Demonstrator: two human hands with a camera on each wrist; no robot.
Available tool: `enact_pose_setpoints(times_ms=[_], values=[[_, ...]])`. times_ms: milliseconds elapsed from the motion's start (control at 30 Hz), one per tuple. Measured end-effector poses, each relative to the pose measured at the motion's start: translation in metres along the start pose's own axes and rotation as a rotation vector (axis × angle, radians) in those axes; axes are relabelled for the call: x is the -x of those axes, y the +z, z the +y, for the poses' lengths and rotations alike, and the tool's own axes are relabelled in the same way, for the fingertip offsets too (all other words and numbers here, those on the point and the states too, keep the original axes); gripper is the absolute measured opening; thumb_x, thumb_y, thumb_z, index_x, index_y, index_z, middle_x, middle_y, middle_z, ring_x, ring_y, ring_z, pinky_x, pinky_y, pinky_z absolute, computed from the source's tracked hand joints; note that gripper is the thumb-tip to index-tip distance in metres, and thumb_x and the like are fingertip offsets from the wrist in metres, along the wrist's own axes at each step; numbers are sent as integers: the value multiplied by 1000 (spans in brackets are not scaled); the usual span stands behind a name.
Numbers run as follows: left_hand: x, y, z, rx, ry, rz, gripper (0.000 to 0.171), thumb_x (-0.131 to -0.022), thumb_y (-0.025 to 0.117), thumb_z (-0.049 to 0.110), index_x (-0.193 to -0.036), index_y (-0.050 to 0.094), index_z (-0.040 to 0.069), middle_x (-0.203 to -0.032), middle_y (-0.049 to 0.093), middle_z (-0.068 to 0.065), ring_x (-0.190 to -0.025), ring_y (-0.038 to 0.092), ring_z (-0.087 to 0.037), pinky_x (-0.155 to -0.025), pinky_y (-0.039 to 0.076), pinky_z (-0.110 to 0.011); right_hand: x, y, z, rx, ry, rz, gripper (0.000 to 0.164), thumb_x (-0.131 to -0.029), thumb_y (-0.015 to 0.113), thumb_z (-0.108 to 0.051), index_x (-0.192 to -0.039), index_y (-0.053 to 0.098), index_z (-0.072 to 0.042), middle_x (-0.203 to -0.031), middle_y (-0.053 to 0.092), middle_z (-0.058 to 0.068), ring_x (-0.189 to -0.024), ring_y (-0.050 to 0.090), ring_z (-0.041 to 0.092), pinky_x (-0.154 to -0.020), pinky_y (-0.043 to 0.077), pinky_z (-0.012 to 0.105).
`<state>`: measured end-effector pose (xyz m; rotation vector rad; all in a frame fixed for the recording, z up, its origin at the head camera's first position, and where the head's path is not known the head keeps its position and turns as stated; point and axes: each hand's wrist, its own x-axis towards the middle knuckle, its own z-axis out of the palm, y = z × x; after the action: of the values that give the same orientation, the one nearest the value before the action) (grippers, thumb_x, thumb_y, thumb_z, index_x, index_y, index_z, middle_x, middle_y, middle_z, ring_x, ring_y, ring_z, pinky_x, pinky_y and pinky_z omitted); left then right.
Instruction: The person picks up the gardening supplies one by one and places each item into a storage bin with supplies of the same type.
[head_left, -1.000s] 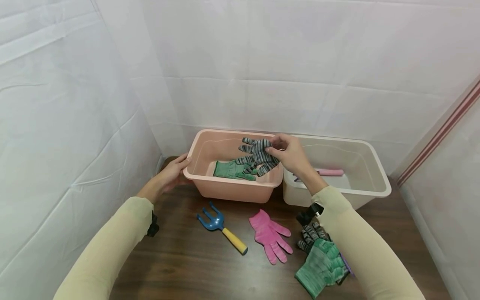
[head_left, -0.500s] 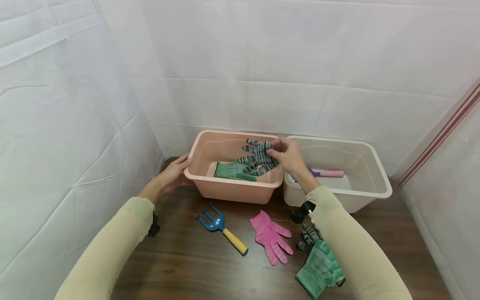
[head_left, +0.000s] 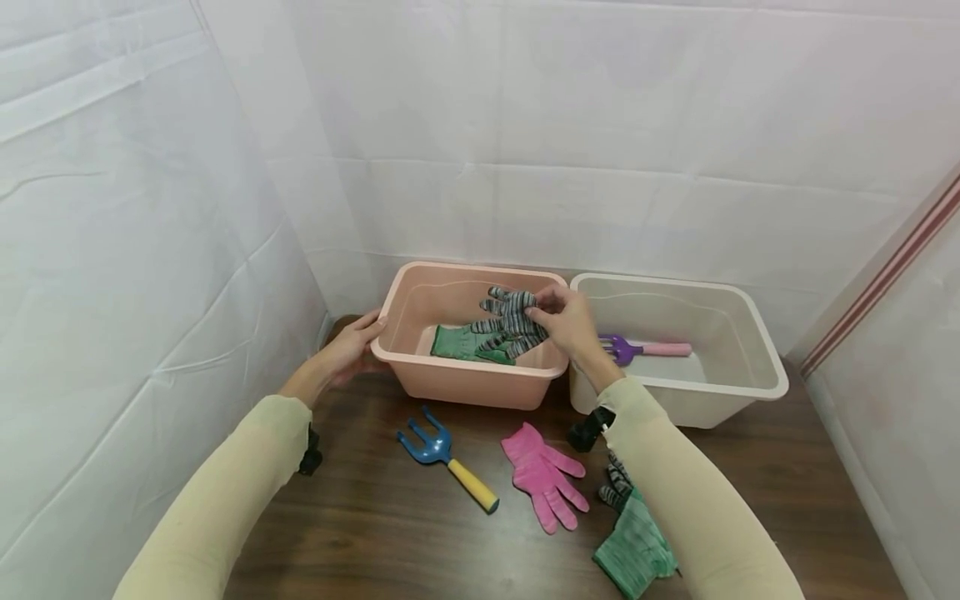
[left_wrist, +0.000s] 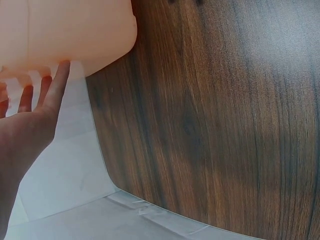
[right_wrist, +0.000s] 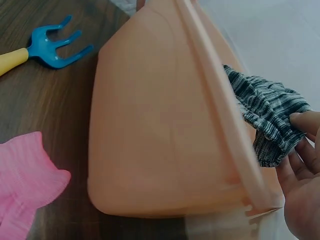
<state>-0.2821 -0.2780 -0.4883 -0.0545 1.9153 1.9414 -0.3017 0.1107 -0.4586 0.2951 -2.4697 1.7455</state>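
Note:
My right hand (head_left: 568, 321) pinches a black-and-grey striped knit glove (head_left: 517, 315) by its cuff, between thumb and fingers. The glove hangs over the opening of a peach plastic bin (head_left: 472, 383), its fingers pointing left. Inside the bin lies a green glove (head_left: 465, 343), partly covered by the striped one in the head view. My left hand (head_left: 351, 346) holds the bin's left end, thumb at the rim. In the left wrist view, the fingertips of that hand (left_wrist: 35, 120) touch the bin's outer wall.
A cream bin (head_left: 720, 388) beside the peach one contains a purple fork (head_left: 621, 350) with a pink handle. On the wooden table (head_left: 360, 533) are a blue hand fork (head_left: 435, 447), a pink glove (head_left: 542, 475), and a green glove (head_left: 637, 542) overlapping a striped one (head_left: 617, 483), partly behind my right forearm.
My right hand lowers slightly with the striped glove, and its forearm shifts left, uncovering more of the purple fork. The left hand stays at the bin's end.

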Motion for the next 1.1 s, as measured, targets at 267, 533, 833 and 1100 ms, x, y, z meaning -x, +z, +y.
enact_pose_setpoints(times_ms=[267, 533, 833, 1100], values=[[2, 3, 0, -2, 11, -9, 64, -117, 40, 34, -172, 12, 19, -174, 19, -21, -156, 26, -46, -117, 29, -74, 5, 2, 8, 73, -39, -16, 14, -94, 80, -4, -103, 71, 1, -101, 72, 15, -92, 67, 27, -83, 56, 34], [2, 5, 1, 4, 18, -28, 63, -117, 39, 34, -172, 12, 18, -173, 19, -21, -155, 27, -46, -117, 29, -75, 8, 0, 9, 188, -66, -30, 12, -94, 80, -5, -102, 71, -3, -97, 72, 12, -89, 68, 26, -82, 57, 37], [0, 6, 1, -8, 15, -38, 64, -117, 39, 34, -172, 11, 18, -174, 19, -21, -156, 25, -46, -117, 31, -73, 10, 0, 11, 216, -63, -29, 11, -95, 79, -6, -102, 71, -5, -98, 73, 11, -90, 68, 26, -83, 58, 40], [2, 2, -1, -22, 23, -34, 64, -117, 39, 34, -172, 10, 17, -174, 19, -21, -156, 27, -45, -116, 34, -73, 9, 3, 13, 217, -71, -35, 12, -95, 80, -8, -103, 71, -5, -99, 73, 11, -92, 69, 26, -85, 59, 41]])
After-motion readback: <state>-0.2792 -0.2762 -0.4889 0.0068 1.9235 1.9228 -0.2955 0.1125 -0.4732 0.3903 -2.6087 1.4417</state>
